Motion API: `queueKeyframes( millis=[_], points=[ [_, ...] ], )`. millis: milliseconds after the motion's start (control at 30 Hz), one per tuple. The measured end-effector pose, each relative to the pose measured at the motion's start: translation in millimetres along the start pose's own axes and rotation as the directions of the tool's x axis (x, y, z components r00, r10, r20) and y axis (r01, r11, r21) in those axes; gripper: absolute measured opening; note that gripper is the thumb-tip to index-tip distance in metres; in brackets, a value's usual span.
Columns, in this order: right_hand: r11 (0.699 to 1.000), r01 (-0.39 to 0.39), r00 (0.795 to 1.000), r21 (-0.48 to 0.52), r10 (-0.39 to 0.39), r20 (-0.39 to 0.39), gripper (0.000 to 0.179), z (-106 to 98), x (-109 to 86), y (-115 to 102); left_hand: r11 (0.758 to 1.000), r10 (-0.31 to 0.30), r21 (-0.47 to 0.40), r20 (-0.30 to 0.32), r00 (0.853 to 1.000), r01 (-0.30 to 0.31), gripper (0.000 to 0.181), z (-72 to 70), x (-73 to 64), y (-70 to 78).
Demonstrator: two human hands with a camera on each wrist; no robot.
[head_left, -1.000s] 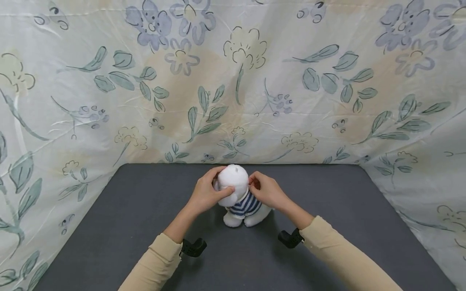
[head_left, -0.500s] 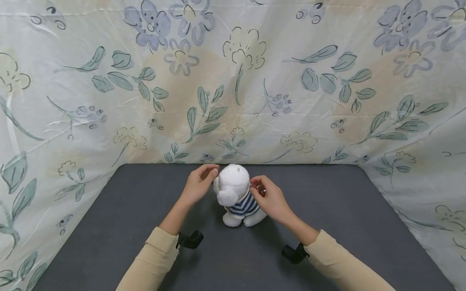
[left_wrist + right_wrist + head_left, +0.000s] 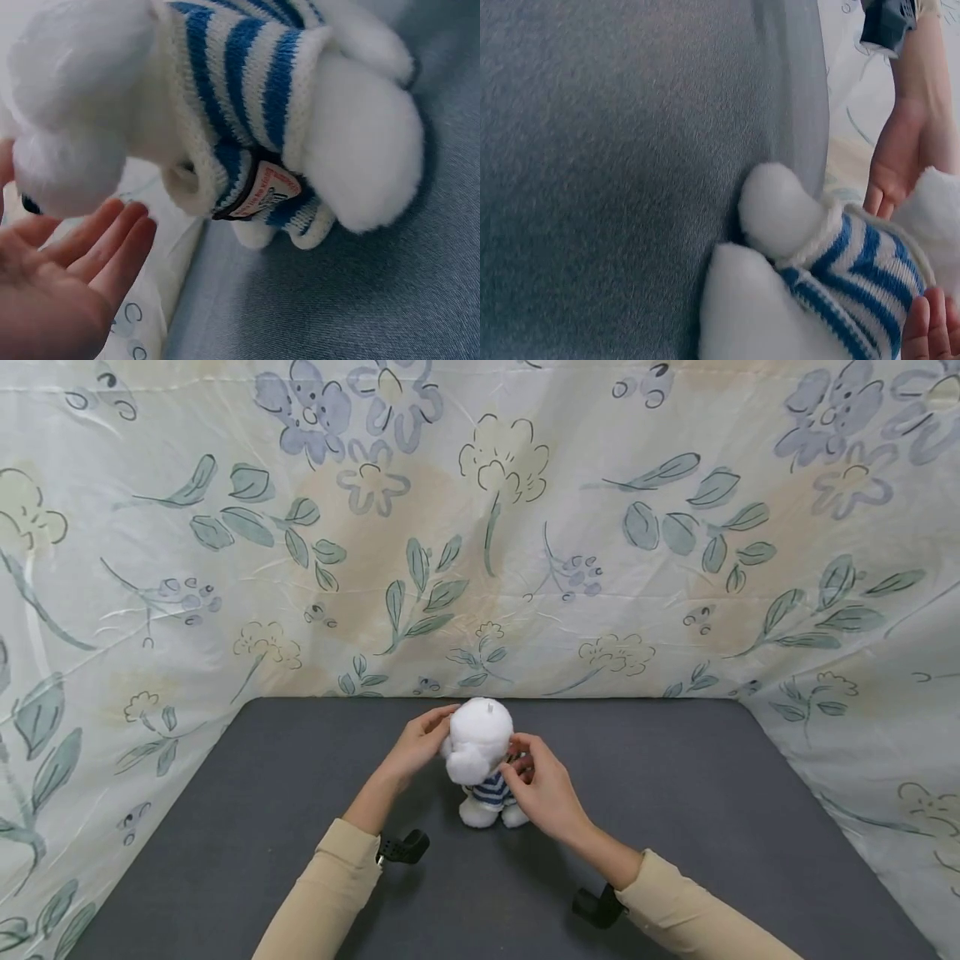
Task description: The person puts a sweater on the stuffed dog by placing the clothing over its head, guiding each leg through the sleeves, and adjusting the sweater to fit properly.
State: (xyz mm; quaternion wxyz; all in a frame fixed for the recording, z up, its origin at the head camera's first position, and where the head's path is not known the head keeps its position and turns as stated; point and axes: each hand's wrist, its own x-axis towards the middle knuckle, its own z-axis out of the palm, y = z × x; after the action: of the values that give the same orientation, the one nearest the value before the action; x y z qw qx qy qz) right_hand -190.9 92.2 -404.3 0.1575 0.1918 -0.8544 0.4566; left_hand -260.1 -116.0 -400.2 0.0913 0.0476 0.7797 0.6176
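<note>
A white plush dog (image 3: 482, 731) sits on the dark table in the head view, wearing a blue-and-white striped knit sweater (image 3: 489, 792). My left hand (image 3: 416, 747) is at the side of its head, fingers extended; in the left wrist view, that hand (image 3: 64, 289) lies beside the muzzle. A patch label (image 3: 268, 189) shows on the sweater there. On the other side, my right hand (image 3: 546, 787) is at the neck with loosely bent fingers and covers part of the body. The right wrist view shows its fingertips (image 3: 937, 322) at the sweater's collar.
The dark grey table (image 3: 315, 777) carries the plush dog near its back edge. Behind and at the sides hangs a floral curtain (image 3: 510, 610). Black wrist cameras (image 3: 405, 847) sit at both wrists, below the beige sleeves (image 3: 322, 885).
My left hand released the plush dog's head, drew off left, then returned to its side. My right hand opened away from the neck, then moved back left, over the body.
</note>
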Motion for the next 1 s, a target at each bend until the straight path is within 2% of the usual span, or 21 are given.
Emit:
queueKeyframes(
  millis=[133,200,333,533,800,1000],
  points=[
    [1.0,-0.005,1.0,0.028,0.005,-0.003,0.047,2,0.9,-3,0.995,0.007,-0.103,0.123,0.992,0.005,0.046,-1.9,0.3,-0.7],
    [0.999,-0.014,1.0,0.043,0.014,0.002,0.053,1,2.7,-3,0.991,0.012,-0.132,0.164,0.986,0.01,0.05,-2.5,-0.9,0.2],
    [0.998,-0.035,0.999,0.056,0.034,0.022,0.061,-3,9.4,-2,0.991,0.039,-0.131,0.185,0.982,-0.015,0.055,-2.0,-5.0,4.8],
    [0.999,-0.024,0.999,0.034,0.023,0.045,0.062,-10,19.6,0,0.989,0.124,-0.101,0.153,0.98,-0.11,0.053,2.3,-13.8,13.6],
    [0.998,0.02,0.995,0.057,-0.025,0.101,0.056,-19,28.9,10,0.971,0.236,0.012,0.078,0.969,-0.238,0.056,15.4,-27.6,20.0],
    [0.996,0.028,0.982,0.084,-0.043,0.181,0.055,-29,32.2,12,0.952,0.273,0.143,-0.004,0.962,-0.269,0.055,23.1,-34.1,23.6]
  ],
)
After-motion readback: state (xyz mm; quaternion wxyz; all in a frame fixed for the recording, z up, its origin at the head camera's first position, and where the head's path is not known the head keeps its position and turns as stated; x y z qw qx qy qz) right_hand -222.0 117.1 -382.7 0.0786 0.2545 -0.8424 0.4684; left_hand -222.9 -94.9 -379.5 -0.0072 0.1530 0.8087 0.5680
